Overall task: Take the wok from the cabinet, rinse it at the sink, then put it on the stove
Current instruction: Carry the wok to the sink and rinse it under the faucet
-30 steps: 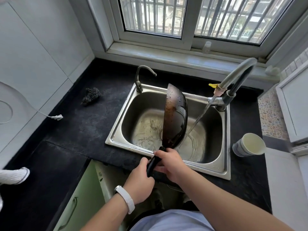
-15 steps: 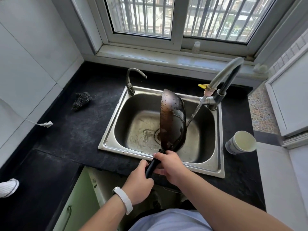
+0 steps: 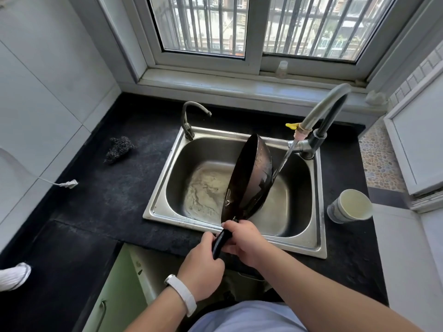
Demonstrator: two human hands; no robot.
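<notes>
A dark wok point(image 3: 249, 178) stands almost on edge over the steel sink point(image 3: 165, 188), its hollow side facing right. Water streams from the tall grey tap point(image 3: 321, 109) onto that hollow side. My right hand point(image 3: 244, 238) grips the black handle close to the pan. My left hand point(image 3: 203, 267), with a white band on its wrist, grips the handle's lower end. The stove is out of view.
A smaller tap point(image 3: 189, 118) stands at the sink's back left corner. A steel scourer point(image 3: 118, 146) and a white plug point(image 3: 69, 183) lie on the black counter to the left. Stacked paper cups point(image 3: 350, 207) lie right of the sink. A green cabinet door point(image 3: 115, 293) hangs open below.
The wok has tipped a little to the right and now leans under the stream. My view has shifted slightly; both hands keep their grip on the handle.
</notes>
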